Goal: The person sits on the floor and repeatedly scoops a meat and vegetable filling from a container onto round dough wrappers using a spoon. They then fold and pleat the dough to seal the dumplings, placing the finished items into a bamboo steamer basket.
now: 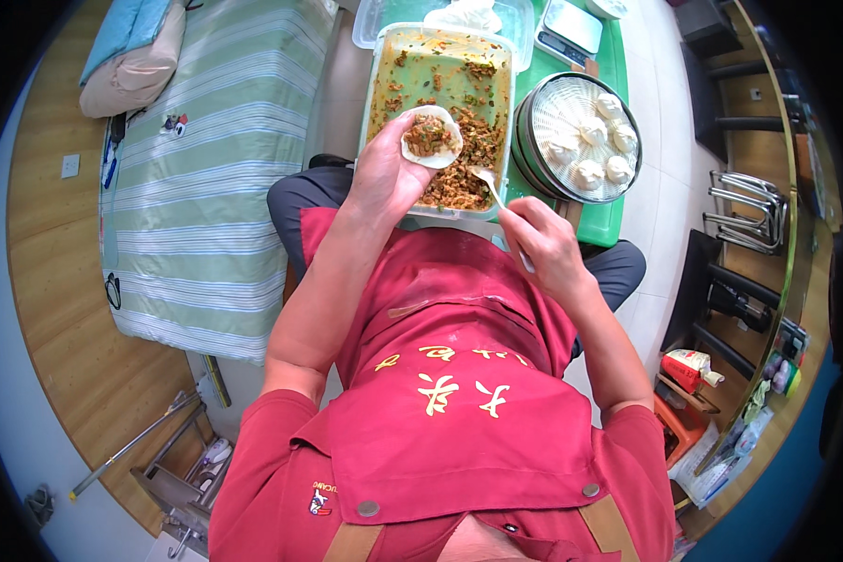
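In my left hand [391, 168] lies a round dough wrapper [451, 151], held above a plastic tub [370, 98]. A mound of minced filling [428, 135] sits in the middle of the wrapper. My right hand [544, 242] grips the handle of a pale spoon [493, 184], whose bowl rests on the loose filling [456, 188] in the near part of the tub. Most of that filling lies toward the near and right side; smears and scraps cover the far part. Right of the tub, several pleated buns [593, 131] sit on the woven liner of a round steamer [549, 91].
Behind the steamer, a kitchen scale [569, 31] stands on the green table [608, 225]. A clear container [523, 35] holding white dough [467, 15] is beyond the tub. To the left is a bed with a striped sheet [211, 175]; folded metal stools [745, 211] are at right.
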`<act>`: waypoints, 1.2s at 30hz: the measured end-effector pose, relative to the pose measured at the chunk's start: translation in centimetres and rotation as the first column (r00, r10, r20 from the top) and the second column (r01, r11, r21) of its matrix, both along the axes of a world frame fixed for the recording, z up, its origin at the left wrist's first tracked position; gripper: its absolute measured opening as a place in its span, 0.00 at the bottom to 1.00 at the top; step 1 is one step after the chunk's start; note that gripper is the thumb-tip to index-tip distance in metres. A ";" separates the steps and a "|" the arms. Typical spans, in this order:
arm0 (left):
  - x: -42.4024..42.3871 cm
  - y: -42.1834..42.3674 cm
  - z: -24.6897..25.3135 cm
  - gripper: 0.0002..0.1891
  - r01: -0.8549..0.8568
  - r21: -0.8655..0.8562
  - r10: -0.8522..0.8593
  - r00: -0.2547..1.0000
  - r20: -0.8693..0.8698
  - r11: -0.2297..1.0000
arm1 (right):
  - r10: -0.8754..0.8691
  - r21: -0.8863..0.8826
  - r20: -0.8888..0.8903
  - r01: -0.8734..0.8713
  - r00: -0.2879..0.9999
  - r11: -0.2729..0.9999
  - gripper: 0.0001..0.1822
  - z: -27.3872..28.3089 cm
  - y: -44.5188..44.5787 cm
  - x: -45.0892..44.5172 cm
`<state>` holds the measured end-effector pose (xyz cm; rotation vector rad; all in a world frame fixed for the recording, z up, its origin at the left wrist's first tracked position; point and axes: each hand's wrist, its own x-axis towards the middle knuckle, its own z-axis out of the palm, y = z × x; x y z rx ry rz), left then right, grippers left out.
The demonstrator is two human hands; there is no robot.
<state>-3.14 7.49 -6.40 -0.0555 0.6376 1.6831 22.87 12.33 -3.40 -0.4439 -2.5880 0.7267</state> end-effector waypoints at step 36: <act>7.6 -11.6 2.8 0.12 0.294 -0.098 -0.296 0.769 -0.566 0.951 | -0.200 -0.493 -0.162 0.096 0.966 0.865 0.18 1.9 -4.3 -2.7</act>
